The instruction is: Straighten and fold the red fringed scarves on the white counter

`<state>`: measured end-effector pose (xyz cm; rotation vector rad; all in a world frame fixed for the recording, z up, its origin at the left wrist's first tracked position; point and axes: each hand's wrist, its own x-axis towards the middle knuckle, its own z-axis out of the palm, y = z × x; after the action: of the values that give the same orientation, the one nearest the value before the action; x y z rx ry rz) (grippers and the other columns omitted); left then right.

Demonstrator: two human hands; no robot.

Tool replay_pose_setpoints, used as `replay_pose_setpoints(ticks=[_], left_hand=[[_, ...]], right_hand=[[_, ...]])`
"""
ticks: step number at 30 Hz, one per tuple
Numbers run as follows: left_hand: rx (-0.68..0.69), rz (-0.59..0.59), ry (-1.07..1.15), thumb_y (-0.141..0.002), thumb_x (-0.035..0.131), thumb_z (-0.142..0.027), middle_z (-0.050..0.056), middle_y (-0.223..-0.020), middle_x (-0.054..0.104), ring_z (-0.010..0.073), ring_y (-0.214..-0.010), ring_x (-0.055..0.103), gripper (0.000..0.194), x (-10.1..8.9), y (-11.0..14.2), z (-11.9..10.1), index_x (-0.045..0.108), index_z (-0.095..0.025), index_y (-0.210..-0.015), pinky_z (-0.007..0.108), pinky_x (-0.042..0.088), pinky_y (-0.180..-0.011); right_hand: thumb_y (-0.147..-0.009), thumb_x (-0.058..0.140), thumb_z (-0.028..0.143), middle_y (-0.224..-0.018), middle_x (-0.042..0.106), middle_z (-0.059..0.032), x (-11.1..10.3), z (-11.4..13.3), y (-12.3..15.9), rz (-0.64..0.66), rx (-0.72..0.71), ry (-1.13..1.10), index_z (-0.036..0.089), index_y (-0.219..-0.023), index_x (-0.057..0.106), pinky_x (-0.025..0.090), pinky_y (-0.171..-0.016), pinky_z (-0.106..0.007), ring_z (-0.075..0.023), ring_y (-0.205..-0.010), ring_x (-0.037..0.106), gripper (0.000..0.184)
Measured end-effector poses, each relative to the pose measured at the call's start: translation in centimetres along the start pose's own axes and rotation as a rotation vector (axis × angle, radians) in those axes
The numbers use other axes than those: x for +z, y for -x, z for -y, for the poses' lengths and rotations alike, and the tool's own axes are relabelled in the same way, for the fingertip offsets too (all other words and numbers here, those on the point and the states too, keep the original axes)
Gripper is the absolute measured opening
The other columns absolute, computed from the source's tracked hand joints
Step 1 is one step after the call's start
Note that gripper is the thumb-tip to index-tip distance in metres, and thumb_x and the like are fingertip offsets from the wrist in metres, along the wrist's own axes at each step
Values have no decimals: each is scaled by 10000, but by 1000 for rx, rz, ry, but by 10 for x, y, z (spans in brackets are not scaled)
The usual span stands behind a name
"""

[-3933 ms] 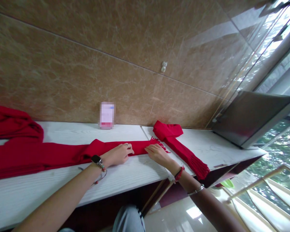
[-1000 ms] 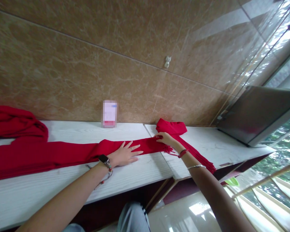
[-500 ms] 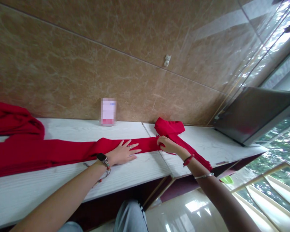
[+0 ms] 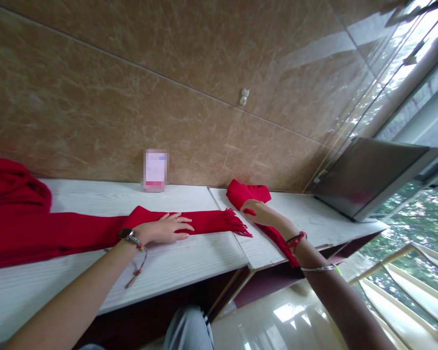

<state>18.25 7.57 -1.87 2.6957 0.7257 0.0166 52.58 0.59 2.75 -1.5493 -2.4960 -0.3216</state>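
Scarf (image 4: 91, 231) ran along the counter (image 4: 190, 257), lower left to centre. Left hand (image 4: 164, 229) lay on it, fingers splayed; right hand (image 4: 266, 214) curled at second scarf (image 4: 237, 192), grip unclear. I judged both light, soft: best pinched behind the fringe (image 4: 237, 224).

The long scarf (image 4: 204, 222) is matt cloth, the wall (image 4: 160, 107) glossy.

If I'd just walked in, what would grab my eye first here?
Probably the long red scarf lying across the white counter, with the left hand spread flat on it, short of its fringe. Next, a second red cloth to its right, partly hidden by the right hand. Then the blurred pink rectangle upright against the brown wall.
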Motion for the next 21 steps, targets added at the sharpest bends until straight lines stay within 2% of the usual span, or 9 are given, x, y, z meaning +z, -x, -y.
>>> replay_pose_setpoints(ticks=[2, 5, 7, 10, 13, 15, 17, 19, 21], left_hand=[[3, -9, 9, -877, 341, -518, -39, -1402, 337, 270, -1323, 161, 373, 0, 0, 1, 487, -396, -1197, 520, 100, -1038], [-13, 8, -12, -886, 336, -486, -35, -1412, 318, 261, -1327, 145, 370, 0, 1, -2, 462, -387, -1219, 523, 94, -1036], [-21, 18, -23, -890, 333, -471, -33, -1415, 312, 260, -1327, 145, 369, -1, 3, -5, 450, -381, -1228, 526, 96, -1035], [-29, 21, -28, -889, 341, -456, -37, -1411, 318, 264, -1324, 155, 357, -3, 4, -8, 457, -381, -1218, 529, 103, -1033], [-38, 21, -28, -882, 368, -441, -43, -1416, 307, 273, -1325, 150, 347, -1, 3, -7, 458, -391, -1213, 537, 103, -1030], [-36, 17, -30, -877, 382, -438, -41, -1419, 300, 278, -1325, 144, 349, 0, 1, -5, 455, -392, -1215, 544, 98, -1028], [-32, 13, -33, -874, 387, -444, -43, -1420, 297, 281, -1326, 139, 355, 2, 0, -4, 446, -397, -1221, 551, 91, -1027], [-37, 11, -33, -873, 389, -448, -48, -1421, 295, 279, -1328, 135, 359, 3, 0, -4, 438, -402, -1225, 552, 87, -1027], [-42, 12, -35, -873, 391, -439, -52, -1421, 293, 275, -1330, 127, 360, 2, 1, -4, 436, -400, -1227, 546, 81, -1032]], right_hand=[[-732, 467, 95, -920, 644, -70, 11, 16, -18, -23, -67, -57, 157, -899, 621, 436, -793, -268, -162, -889, 565, 235], [-685, 498, 82, -889, 644, -60, 34, 30, -34, 89, -106, -71, 156, -858, 613, 441, -747, -252, -160, -844, 578, 221], [-675, 504, 91, -868, 653, -57, 43, 28, -35, 142, -69, -33, 160, -848, 619, 441, -683, -244, -161, -786, 591, 219], [-670, 514, 106, -801, 673, -61, 37, 11, -24, 266, 87, 107, 167, -825, 643, 419, -578, -237, -166, -686, 602, 211], [-687, 497, 110, -666, 667, -78, 15, -6, -15, 350, 197, 198, 150, -688, 654, 392, -505, -241, -163, -567, 584, 162], [-721, 468, 117, -665, 664, -84, 4, -7, -18, 285, 179, 185, 146, -669, 652, 404, -518, -244, -164, -577, 586, 193], [-747, 451, 114, -765, 675, -80, 2, -2, -28, 155, 111, 129, 148, -757, 659, 436, -606, -246, -168, -689, 605, 211], [-749, 461, 100, -884, 671, -69, 12, 8, -40, 62, 43, 66, 152, -871, 650, 443, -723, -247, -166, -829, 600, 231], [-735, 475, 76, -937, 664, -56, 29, 15, -49, 89, 27, 50, 160, -926, 639, 435, -776, -240, -155, -887, 591, 265]])
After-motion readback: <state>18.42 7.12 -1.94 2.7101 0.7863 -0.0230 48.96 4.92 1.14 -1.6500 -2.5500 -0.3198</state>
